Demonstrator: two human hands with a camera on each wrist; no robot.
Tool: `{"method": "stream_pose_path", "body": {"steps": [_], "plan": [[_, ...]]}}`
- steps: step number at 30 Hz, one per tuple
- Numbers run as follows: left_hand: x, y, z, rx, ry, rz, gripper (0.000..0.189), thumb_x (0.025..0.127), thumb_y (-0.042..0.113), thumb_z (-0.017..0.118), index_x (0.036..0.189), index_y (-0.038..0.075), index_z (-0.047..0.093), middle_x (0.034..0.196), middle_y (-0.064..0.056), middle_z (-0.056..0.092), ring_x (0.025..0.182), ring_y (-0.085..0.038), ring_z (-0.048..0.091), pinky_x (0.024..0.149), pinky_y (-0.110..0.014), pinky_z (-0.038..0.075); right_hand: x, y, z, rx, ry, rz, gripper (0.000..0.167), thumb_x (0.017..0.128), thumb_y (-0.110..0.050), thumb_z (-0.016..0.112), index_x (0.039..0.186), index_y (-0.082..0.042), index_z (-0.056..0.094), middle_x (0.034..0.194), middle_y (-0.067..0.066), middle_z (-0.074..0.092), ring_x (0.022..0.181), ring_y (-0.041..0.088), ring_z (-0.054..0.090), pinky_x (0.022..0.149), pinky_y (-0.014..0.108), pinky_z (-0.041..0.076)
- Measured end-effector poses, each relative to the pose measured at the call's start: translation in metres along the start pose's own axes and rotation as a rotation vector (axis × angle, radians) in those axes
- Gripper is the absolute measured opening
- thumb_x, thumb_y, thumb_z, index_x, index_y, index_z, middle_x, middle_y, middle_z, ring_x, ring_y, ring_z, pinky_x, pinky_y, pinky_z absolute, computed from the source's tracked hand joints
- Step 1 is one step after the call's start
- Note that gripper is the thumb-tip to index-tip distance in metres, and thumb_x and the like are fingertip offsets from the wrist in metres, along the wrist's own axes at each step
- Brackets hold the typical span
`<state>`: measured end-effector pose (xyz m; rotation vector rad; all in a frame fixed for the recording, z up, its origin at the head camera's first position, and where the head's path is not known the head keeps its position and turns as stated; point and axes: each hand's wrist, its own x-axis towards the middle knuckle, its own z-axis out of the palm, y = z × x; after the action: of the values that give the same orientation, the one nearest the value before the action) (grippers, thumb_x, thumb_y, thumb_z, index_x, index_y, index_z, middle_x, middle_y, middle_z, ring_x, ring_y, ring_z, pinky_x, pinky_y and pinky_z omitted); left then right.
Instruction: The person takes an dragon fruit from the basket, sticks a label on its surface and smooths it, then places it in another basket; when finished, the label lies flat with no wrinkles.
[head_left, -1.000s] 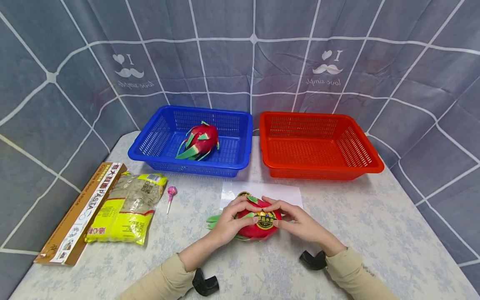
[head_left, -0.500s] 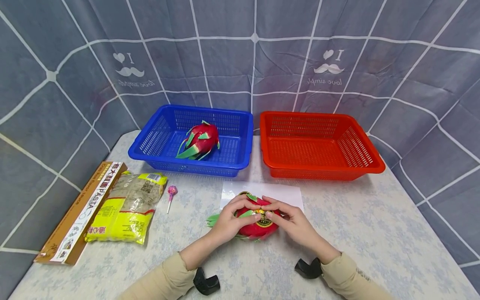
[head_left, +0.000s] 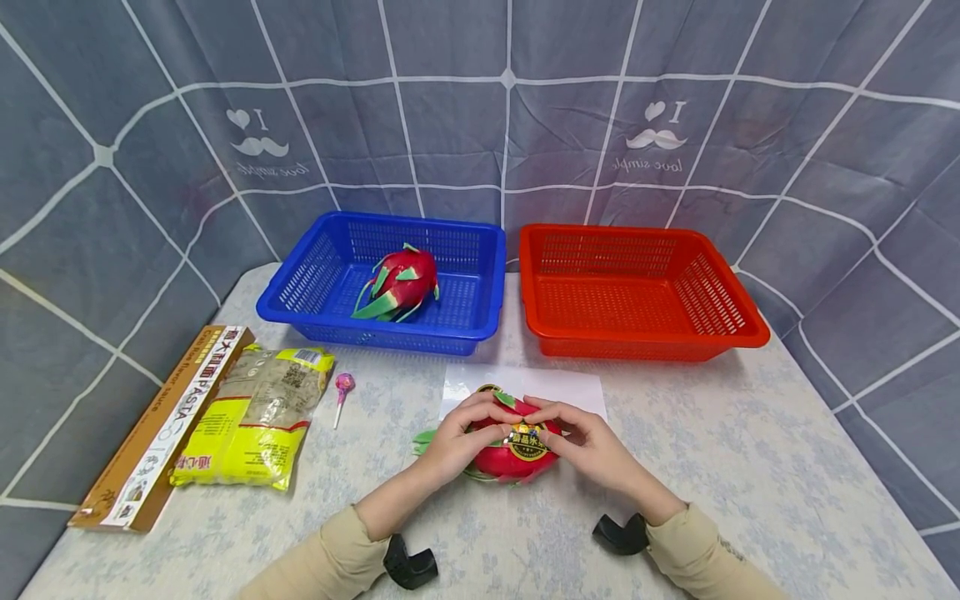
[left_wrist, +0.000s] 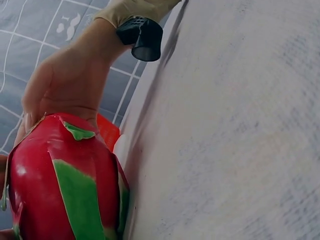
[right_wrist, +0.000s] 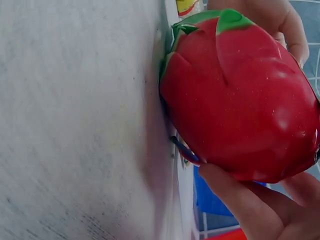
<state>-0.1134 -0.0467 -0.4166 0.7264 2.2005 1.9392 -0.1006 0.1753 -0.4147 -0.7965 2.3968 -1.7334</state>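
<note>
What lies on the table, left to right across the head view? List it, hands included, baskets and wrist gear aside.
Pasta box → yellow bag → lollipop → left hand → right hand. The dragon fruit and white sheet overlap both hands, so neither has a clear place.

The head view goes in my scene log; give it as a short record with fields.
Held: glossy red dragon fruit with green scales
Left hand: grips its left side
Right hand: grips its right side
Sticker: round, black-and-gold, on that dragon fruit
Back left: blue rectangular plastic basket, holding a second red-and-green dragon fruit
Back right: red rectangular plastic basket
Far left: long brown pasta box; yellow part-transparent plastic bag; pink lollipop
Paper: white sheet, partly hidden
</note>
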Motion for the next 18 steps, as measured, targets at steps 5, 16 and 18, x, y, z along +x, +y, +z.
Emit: {"method": "stream_pose_path", "body": {"steps": [5, 16, 18], "plan": [[-0.002, -0.003, 0.002, 0.050, 0.013, 0.032, 0.021, 0.079, 0.007, 0.072, 0.100, 0.006, 0.071, 0.120, -0.009, 0.054, 0.113, -0.021, 0.046, 0.090, -0.034, 0.044, -0.001, -0.001, 0.001, -0.034, -0.022, 0.015, 0.025, 0.087, -0.009, 0.067, 0.111, -0.014, 0.063, 0.137, 0.011, 0.049, 0.117, 0.031, 0.052, 0.084, 0.031, 0.051], [-0.001, 0.005, 0.002, 0.077, -0.031, 0.010, 0.035, 0.067, 0.005, 0.082, 0.101, 0.006, 0.071, 0.117, -0.011, 0.054, 0.105, -0.020, 0.049, 0.084, -0.032, 0.046, -0.001, -0.001, 0.000, 0.057, -0.039, 0.103, 0.039, 0.075, -0.014, 0.080, 0.110, -0.012, 0.062, 0.138, 0.014, 0.047, 0.111, 0.033, 0.055, 0.081, 0.031, 0.052], [0.000, 0.002, 0.001, 0.086, -0.049, -0.012, 0.035, 0.070, 0.009, 0.082, 0.103, 0.010, 0.071, 0.119, -0.007, 0.053, 0.106, -0.019, 0.048, 0.085, -0.032, 0.046, -0.001, 0.000, -0.002, 0.075, -0.057, 0.100, 0.041, 0.075, -0.012, 0.079, 0.112, -0.009, 0.062, 0.139, 0.015, 0.045, 0.112, 0.035, 0.054, 0.081, 0.031, 0.052]]}}
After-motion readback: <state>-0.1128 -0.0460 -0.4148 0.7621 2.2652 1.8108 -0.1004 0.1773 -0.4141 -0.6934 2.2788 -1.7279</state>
